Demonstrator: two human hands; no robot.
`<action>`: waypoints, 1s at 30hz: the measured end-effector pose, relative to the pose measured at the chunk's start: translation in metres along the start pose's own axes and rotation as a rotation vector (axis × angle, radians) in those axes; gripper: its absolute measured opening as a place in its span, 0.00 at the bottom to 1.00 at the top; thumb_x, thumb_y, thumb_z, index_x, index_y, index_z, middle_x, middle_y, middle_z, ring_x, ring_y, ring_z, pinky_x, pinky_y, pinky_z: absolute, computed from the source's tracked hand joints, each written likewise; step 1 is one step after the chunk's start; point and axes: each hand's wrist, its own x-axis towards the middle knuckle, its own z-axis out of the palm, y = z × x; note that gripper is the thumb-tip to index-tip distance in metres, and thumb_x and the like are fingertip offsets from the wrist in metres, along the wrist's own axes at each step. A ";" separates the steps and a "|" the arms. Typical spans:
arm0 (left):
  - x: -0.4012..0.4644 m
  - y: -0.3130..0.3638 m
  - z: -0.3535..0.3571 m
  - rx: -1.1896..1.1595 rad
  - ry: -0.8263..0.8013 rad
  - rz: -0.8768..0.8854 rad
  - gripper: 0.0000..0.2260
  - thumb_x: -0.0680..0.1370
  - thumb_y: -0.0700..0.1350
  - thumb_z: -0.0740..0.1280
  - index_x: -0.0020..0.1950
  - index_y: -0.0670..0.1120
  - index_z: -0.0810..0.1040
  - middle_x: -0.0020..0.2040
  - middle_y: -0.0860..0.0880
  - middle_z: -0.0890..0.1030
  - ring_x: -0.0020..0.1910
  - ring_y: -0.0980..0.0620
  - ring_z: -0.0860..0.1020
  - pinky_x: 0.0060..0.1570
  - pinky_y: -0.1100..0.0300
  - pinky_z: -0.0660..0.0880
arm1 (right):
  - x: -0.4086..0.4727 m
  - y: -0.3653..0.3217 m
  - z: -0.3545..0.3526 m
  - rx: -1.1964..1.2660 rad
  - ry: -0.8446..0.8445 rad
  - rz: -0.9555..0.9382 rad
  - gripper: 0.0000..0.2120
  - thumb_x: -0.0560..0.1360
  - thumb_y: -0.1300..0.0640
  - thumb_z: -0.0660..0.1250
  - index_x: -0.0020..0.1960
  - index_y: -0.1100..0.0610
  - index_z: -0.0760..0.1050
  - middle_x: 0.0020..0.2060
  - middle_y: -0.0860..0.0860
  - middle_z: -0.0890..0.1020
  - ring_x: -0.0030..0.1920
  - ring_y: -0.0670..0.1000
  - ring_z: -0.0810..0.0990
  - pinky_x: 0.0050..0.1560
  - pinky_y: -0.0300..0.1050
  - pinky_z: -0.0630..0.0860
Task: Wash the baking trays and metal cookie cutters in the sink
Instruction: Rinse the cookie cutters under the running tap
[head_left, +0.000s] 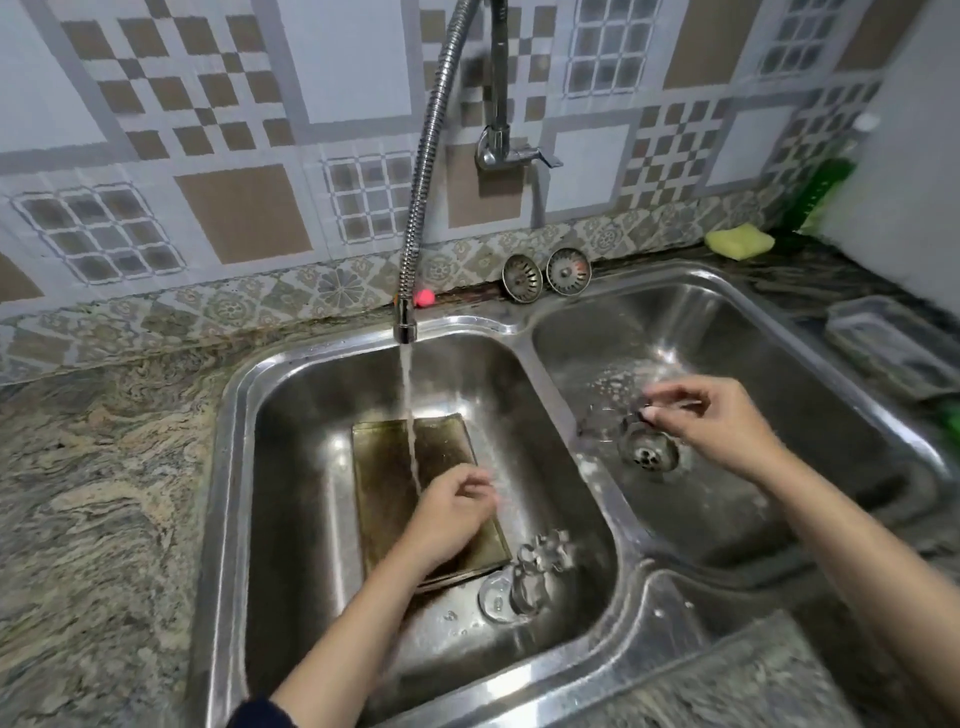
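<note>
A dark, stained baking tray (387, 467) lies flat in the left sink basin (291, 467), and water from the tap nozzle (404, 325) runs onto it. My left hand (452, 514) hovers over the tray's near half in the stream, fingers loosely curled and blurred, with nothing visible in them. Several metal cookie cutters (543, 564) are piled by the drain at the tray's near right corner. Over the right basin (779, 332), my right hand (719, 423) pinches a thin metal cookie cutter (608, 423), which is blurred, above the drain (649, 452).
A flexible metal tap hose (423, 171) arches down from the wall. Two sink strainers (545, 275) lean against the tiled backsplash. A yellow sponge (738, 241) and a green bottle (826, 192) sit at the back right. A clear plastic container (883, 343) lies on the right counter.
</note>
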 end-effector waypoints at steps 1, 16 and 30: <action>0.000 -0.007 0.009 0.070 -0.086 -0.005 0.10 0.74 0.38 0.70 0.54 0.44 0.78 0.44 0.48 0.78 0.38 0.58 0.75 0.42 0.68 0.74 | -0.004 0.014 -0.009 -0.076 0.001 0.046 0.09 0.69 0.66 0.75 0.48 0.57 0.82 0.39 0.54 0.83 0.36 0.46 0.78 0.36 0.27 0.71; 0.010 -0.047 0.062 1.306 -0.443 0.266 0.25 0.71 0.50 0.68 0.67 0.50 0.68 0.63 0.47 0.73 0.65 0.47 0.67 0.65 0.50 0.58 | 0.000 0.141 0.028 -0.677 -0.570 0.428 0.05 0.68 0.64 0.69 0.42 0.61 0.82 0.34 0.54 0.84 0.34 0.52 0.84 0.36 0.45 0.81; 0.010 -0.052 0.064 1.317 -0.492 0.417 0.21 0.70 0.53 0.68 0.62 0.51 0.72 0.57 0.48 0.75 0.59 0.47 0.73 0.61 0.52 0.59 | -0.006 0.082 0.009 -0.572 -0.365 0.265 0.18 0.74 0.54 0.71 0.62 0.55 0.77 0.54 0.53 0.82 0.52 0.51 0.80 0.51 0.38 0.72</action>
